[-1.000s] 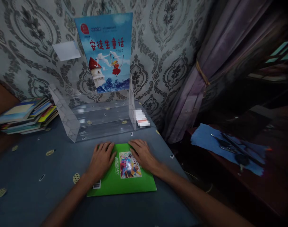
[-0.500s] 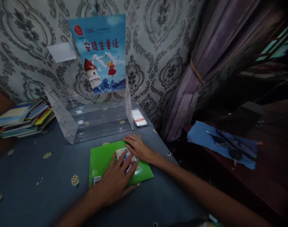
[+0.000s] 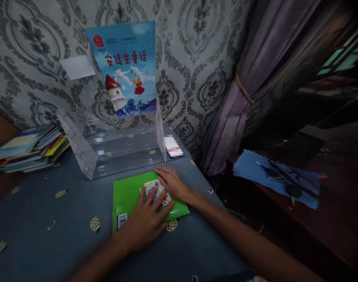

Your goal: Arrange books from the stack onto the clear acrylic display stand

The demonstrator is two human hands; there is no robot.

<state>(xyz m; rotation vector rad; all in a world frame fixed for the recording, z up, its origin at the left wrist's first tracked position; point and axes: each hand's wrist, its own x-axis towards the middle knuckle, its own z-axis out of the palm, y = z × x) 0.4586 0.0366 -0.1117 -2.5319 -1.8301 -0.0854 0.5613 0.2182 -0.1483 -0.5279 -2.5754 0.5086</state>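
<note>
A green book [image 3: 129, 192] lies on the cloth-covered table with its barcode at the lower left and a small colourful picture [image 3: 149, 188] on its cover. My left hand [image 3: 148, 215] rests flat on it, fingers spread over part of the picture. At the book's upper right edge lies my right hand [image 3: 172, 183], with its fingers stretched out and pointing left. Its fingertips touch the edge; whether any reach under the cover is hidden. Just beyond the book stands a clear plastic rack [image 3: 85, 158], with a blue storybook [image 3: 132, 74] upright at its back.
A stack of books [image 3: 29, 149] sits at the left. Beside the rack's right wall lies a blurred-out white item [image 3: 173, 147]. A tied purple curtain [image 3: 226, 125] hangs at the right. Further right, a dark red surface holds a blue cloth [image 3: 246, 168] with dark tools.
The green book has shifted slightly away from me, toward the rack, with both hands still on it. More of its barcode and picture now shows.
</note>
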